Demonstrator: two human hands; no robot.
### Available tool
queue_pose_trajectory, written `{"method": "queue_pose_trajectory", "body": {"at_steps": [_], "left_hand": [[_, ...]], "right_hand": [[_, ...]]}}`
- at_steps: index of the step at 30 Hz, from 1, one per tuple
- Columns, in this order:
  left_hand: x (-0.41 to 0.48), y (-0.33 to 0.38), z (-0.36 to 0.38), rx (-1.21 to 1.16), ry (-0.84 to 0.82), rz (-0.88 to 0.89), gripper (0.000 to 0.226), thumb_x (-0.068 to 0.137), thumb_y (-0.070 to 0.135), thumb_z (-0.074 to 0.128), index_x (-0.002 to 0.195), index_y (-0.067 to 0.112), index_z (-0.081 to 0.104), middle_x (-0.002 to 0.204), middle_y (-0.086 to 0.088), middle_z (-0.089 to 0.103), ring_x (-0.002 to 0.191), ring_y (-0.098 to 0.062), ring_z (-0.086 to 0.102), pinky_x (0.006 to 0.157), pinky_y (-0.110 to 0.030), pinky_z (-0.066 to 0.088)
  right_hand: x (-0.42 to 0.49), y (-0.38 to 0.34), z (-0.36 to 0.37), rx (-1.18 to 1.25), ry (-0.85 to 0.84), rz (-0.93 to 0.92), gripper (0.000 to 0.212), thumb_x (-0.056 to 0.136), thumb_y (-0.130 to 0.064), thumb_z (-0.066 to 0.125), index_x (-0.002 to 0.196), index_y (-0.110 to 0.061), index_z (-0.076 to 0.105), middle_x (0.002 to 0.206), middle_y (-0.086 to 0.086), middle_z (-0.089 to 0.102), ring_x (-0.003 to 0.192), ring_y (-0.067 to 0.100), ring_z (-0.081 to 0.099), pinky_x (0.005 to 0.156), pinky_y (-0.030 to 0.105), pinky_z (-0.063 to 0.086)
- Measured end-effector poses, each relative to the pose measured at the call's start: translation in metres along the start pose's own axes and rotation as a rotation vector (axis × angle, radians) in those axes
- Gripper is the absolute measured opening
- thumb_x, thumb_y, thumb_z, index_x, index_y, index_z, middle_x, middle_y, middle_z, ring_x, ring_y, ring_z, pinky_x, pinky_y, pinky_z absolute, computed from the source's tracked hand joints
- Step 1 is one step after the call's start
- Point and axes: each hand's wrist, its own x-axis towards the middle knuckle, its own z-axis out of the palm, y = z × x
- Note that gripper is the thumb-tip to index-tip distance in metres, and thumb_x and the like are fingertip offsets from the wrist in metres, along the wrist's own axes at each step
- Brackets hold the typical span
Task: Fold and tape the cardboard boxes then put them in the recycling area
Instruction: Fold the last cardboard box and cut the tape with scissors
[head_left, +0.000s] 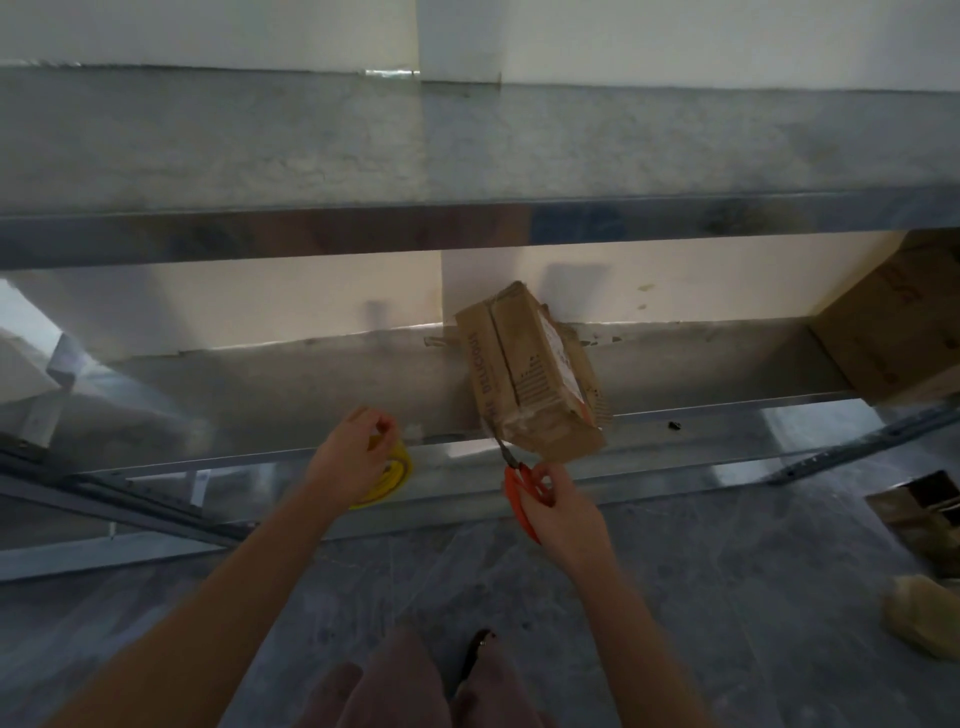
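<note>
From your head camera, you face a galvanised metal rack set against a white wall (675, 41). Its upper shelf (467, 150) spans the whole width, dull grey and mottled, with a shiny front rail below it. The lower shelf (291, 384) is the same bare metal, and slanted steel braces cross beneath it at the left.

The cardboard box (530, 374) you are working on lies on that lower shelf, right of centre. It is tilted, its far end toward the wall and its near corner hanging over the shelf's front edge. Its flaps are closed, with a seam running down its length.

Your left hand (353, 457) is curled round a yellow tape roll (392, 475), just in front of the shelf edge, thumb and forefinger pinched together above it. Your right hand (563, 512) grips the orange scissors (519, 493) by their handles. The blades point up at the box's near corner; the blur hides whether they touch it.

A larger cardboard carton (893, 332) sits at the shelf's far right. The floor (675, 597) is grey and marbled, with a brown flattened piece (924, 514) and a pale lump (924, 616) lying at the right. Your knees (405, 686) show at the bottom.
</note>
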Motion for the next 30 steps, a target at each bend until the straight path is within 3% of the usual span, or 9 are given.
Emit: {"method": "queue_pose_trajectory", "body": {"at_steps": [7,12,16,20,24,30], "left_hand": [[0.015,-0.011,-0.015,0.122,0.034,0.081,0.005,0.093,0.01,0.057,0.094,0.01,0.062,0.107,-0.007,0.054,0.091,-0.03,0.058,0.08,-0.042,0.048],[0.04,-0.022,-0.032,0.342,0.163,0.17,0.008,0.093,0.012,0.055,0.089,0.015,0.061,0.112,-0.006,0.052,0.081,-0.032,0.06,0.083,-0.041,0.042],[0.039,-0.038,-0.016,0.391,0.14,0.165,0.014,0.089,0.017,0.051,0.088,0.014,0.065,0.108,-0.01,0.052,0.082,-0.034,0.059,0.085,-0.044,0.039],[0.043,-0.043,0.011,0.313,0.143,0.213,0.009,0.078,0.012,0.063,0.081,0.006,0.07,0.098,-0.018,0.057,0.078,-0.035,0.06,0.075,-0.044,0.046],[0.051,-0.047,0.033,0.28,0.045,0.222,0.002,0.074,0.004,0.072,0.075,0.002,0.072,0.093,-0.023,0.057,0.071,-0.036,0.061,0.068,-0.039,0.048],[0.055,-0.06,0.034,0.365,-0.085,0.187,0.013,0.079,0.019,0.064,0.083,0.014,0.075,0.107,-0.02,0.057,0.09,-0.037,0.058,0.08,-0.045,0.038]], "right_hand": [[-0.003,0.009,-0.013,0.107,0.058,-0.007,0.03,0.087,-0.068,0.054,0.11,-0.049,0.051,0.088,-0.017,0.068,0.085,0.005,0.064,0.082,0.03,0.048],[-0.004,0.007,-0.02,0.201,0.055,0.015,0.024,0.087,-0.064,0.056,0.109,-0.057,0.051,0.082,-0.022,0.068,0.077,-0.004,0.064,0.064,0.012,0.043],[0.0,0.005,-0.021,0.179,0.052,0.016,0.024,0.089,-0.059,0.056,0.111,-0.049,0.052,0.084,-0.017,0.069,0.077,-0.002,0.064,0.069,0.016,0.044],[0.002,0.005,-0.022,0.149,0.055,0.004,0.013,0.09,-0.057,0.055,0.102,-0.057,0.051,0.069,-0.024,0.066,0.064,-0.01,0.062,0.054,0.006,0.041],[0.004,0.008,-0.022,0.124,0.058,-0.011,0.018,0.089,-0.062,0.052,0.106,-0.058,0.05,0.078,-0.028,0.067,0.07,-0.01,0.063,0.061,0.013,0.043],[0.011,0.013,-0.02,0.094,0.066,0.0,0.034,0.085,-0.07,0.051,0.112,-0.05,0.052,0.067,-0.016,0.066,0.062,0.001,0.064,0.06,0.022,0.047]]}}
